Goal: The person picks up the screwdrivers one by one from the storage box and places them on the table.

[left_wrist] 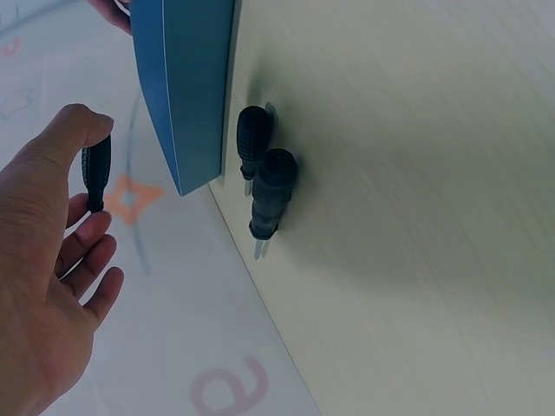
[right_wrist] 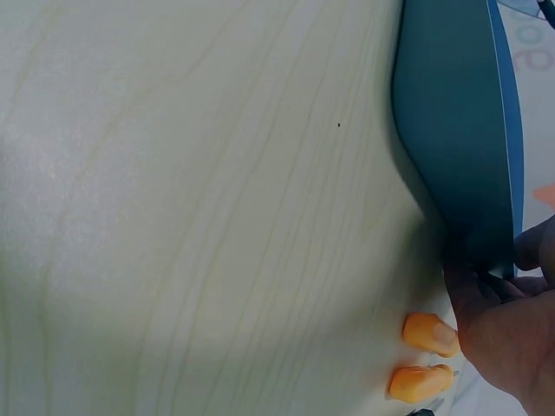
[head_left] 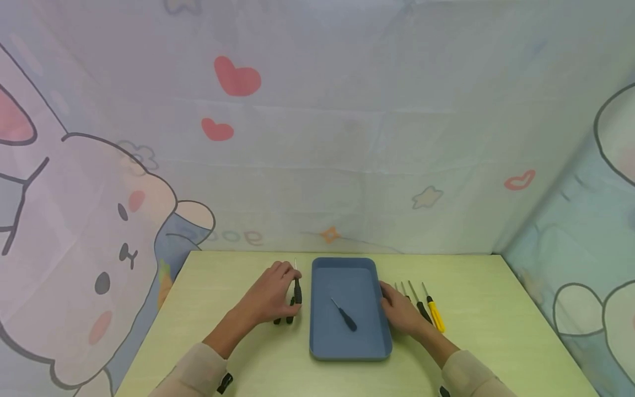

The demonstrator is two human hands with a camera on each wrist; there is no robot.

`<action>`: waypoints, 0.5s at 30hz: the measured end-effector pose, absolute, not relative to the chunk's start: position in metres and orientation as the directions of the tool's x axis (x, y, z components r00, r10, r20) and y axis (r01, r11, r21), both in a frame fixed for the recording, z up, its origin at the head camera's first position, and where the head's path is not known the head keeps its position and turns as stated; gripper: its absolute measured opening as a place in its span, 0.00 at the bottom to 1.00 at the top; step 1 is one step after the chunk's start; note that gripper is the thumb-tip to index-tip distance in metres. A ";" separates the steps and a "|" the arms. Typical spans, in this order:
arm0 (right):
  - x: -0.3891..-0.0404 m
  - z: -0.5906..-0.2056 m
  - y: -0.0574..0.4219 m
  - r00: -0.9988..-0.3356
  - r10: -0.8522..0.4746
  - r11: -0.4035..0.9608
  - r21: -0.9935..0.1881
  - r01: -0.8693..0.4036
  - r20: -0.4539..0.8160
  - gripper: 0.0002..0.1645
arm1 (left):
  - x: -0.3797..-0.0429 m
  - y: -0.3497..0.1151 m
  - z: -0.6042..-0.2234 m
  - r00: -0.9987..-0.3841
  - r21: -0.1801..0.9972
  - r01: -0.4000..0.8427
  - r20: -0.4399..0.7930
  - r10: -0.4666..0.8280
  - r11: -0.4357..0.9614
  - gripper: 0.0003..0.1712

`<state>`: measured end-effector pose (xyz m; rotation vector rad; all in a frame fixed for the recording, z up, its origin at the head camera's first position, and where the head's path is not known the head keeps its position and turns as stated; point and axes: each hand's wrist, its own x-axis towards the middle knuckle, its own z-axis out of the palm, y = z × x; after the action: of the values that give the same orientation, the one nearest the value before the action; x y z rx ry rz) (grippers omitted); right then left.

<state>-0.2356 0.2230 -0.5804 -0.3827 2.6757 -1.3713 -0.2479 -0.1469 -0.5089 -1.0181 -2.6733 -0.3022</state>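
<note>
My left hand (head_left: 268, 298) pinches a screwdriver with a black handle (head_left: 297, 292) between thumb and fingers, its thin shaft pointing away from me. The left wrist view shows that black screwdriver (left_wrist: 97, 173) held off the table. Two more black-handled screwdrivers (left_wrist: 275, 178) lie on the table beside this hand. With thumb and fingers, my right hand (head_left: 401, 311) grips the right rim of a blue-grey tray (head_left: 349, 351). Inside the tray lies a small screwdriver (head_left: 349, 321) with a dark handle, slanting.
Right of the right hand lie a yellow-handled screwdriver (head_left: 436, 317) and a black-handled one (head_left: 424, 312). Two orange-yellow handles (right_wrist: 421, 382) show close by the right hand, mostly hidden in the head view. A printed cloth (head_left: 347, 138) hangs behind the pale wooden table (head_left: 496, 331).
</note>
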 end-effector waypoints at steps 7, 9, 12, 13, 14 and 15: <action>-0.238 -0.583 0.224 -0.963 -0.269 0.565 -0.810 -0.159 0.002 0.32 | -0.250 -0.153 -0.508 -0.719 0.102 0.672 0.325 0.614 0.733 0.34; -0.239 -0.584 0.224 -0.963 -0.269 0.559 -0.814 -0.158 0.002 0.32 | -0.250 -0.154 -0.508 -0.723 0.102 0.669 0.319 0.612 0.737 0.34; -0.239 -0.584 0.224 -0.964 -0.267 0.552 -0.819 -0.158 0.005 0.31 | -0.249 -0.157 -0.506 -0.733 0.098 0.659 0.304 0.608 0.745 0.34; -0.239 -0.584 0.224 -0.965 -0.264 0.548 -0.823 -0.150 0.000 0.31 | -0.249 -0.158 -0.506 -0.735 0.094 0.657 0.300 0.608 0.748 0.34; -0.239 -0.584 0.223 -0.965 -0.264 0.545 -0.825 -0.149 0.000 0.31 | -0.249 -0.159 -0.506 -0.736 0.086 0.655 0.297 0.608 0.751 0.34; -0.239 -0.584 0.223 -0.965 -0.263 0.546 -0.824 -0.150 0.001 0.31 | -0.249 -0.160 -0.506 -0.737 0.086 0.654 0.297 0.607 0.752 0.35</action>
<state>-0.2389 0.2232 -0.5842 -0.3562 2.6524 -1.3965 -0.2491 -0.1603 -0.5060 -0.9896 -2.7001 -0.2697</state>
